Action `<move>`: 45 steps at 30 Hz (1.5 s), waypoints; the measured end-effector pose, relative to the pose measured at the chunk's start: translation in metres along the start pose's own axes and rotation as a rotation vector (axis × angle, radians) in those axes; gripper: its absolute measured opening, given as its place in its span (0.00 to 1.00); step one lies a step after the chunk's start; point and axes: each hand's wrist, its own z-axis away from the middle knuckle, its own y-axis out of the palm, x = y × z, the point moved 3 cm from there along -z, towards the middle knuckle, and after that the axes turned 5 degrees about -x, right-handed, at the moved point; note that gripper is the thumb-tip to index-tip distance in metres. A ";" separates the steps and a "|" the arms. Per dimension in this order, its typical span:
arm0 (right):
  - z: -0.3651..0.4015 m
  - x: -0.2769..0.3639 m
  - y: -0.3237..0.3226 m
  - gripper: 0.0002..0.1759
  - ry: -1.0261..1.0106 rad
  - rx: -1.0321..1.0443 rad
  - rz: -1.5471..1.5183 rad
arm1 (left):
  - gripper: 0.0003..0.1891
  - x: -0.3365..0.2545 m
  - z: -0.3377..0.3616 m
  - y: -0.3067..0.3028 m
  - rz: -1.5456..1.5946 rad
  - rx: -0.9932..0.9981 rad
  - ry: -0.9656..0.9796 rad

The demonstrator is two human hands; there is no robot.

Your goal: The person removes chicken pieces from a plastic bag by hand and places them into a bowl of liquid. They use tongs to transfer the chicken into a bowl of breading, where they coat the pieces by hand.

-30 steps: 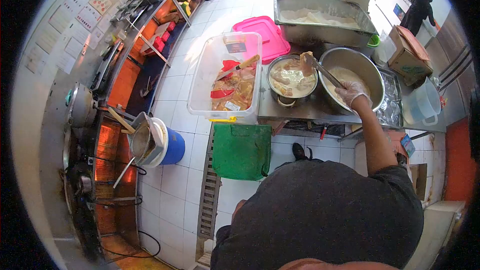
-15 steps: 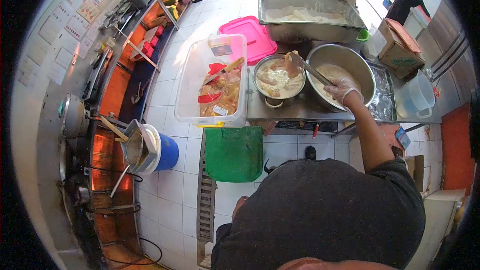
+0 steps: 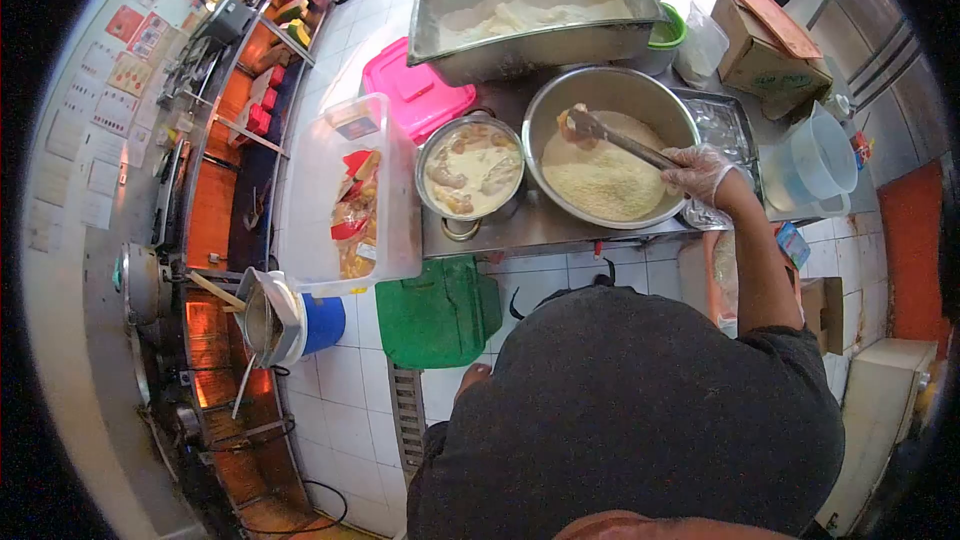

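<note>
My right hand, in a clear plastic glove, is closed around metal tongs. In the tongs' tips is a piece of raw meat, held over a large steel bowl with pale flour-like powder inside. To the left stands a smaller two-handled pot with meat pieces in a milky liquid. Only a small part of my left hand shows beside my body, low down; its fingers are hidden.
A clear plastic tub with bagged meat is left of the pot, near a pink lid. Behind stands a deep steel pan of white powder. A clear jug and cardboard box are right. A green bin stands below.
My right hand has carried the meat in the tongs from above the pot to the right, over the powder bowl. The view has shifted, so the table's things appear farther left.
</note>
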 end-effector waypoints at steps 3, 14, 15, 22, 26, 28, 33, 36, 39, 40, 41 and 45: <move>-0.011 -0.032 -0.015 0.14 -0.016 0.113 0.050 | 0.19 -0.055 -0.017 0.008 0.053 -0.008 0.051; -0.044 0.005 -0.077 0.25 -0.261 0.004 0.614 | 0.18 -0.133 0.000 0.030 0.106 0.024 -0.200; -0.046 0.024 -0.075 0.26 -0.347 -0.005 0.613 | 0.19 -0.131 0.000 0.029 0.073 0.046 -0.199; -0.090 0.138 0.047 0.21 -0.512 0.215 0.838 | 0.19 -0.075 0.000 0.012 -0.007 0.006 -0.161; -0.103 0.176 0.139 0.16 -0.457 0.275 1.026 | 0.19 -0.050 -0.015 -0.016 -0.014 -0.018 -0.157; -0.109 0.178 0.183 0.15 -0.471 0.295 1.099 | 0.19 -0.041 -0.026 -0.029 -0.021 -0.020 -0.149; -0.116 0.188 0.230 0.15 -0.456 0.222 1.075 | 0.19 -0.019 -0.048 -0.056 -0.034 -0.003 -0.132; -0.136 0.168 0.245 0.15 -0.392 0.193 1.040 | 0.20 -0.009 -0.062 -0.063 -0.040 0.021 -0.118; -0.140 0.163 0.238 0.14 -0.346 0.162 1.037 | 0.20 0.000 -0.073 -0.070 -0.050 0.043 -0.114; -0.133 0.168 0.228 0.14 -0.349 0.144 1.053 | 0.20 0.002 -0.075 -0.072 -0.055 0.051 -0.114; -0.129 0.170 0.222 0.13 -0.352 0.125 1.069 | 0.20 0.005 -0.077 -0.074 -0.061 0.059 -0.116; -0.137 0.147 0.211 0.16 -0.374 0.149 1.062 | 0.20 0.006 -0.087 -0.074 -0.090 0.090 -0.114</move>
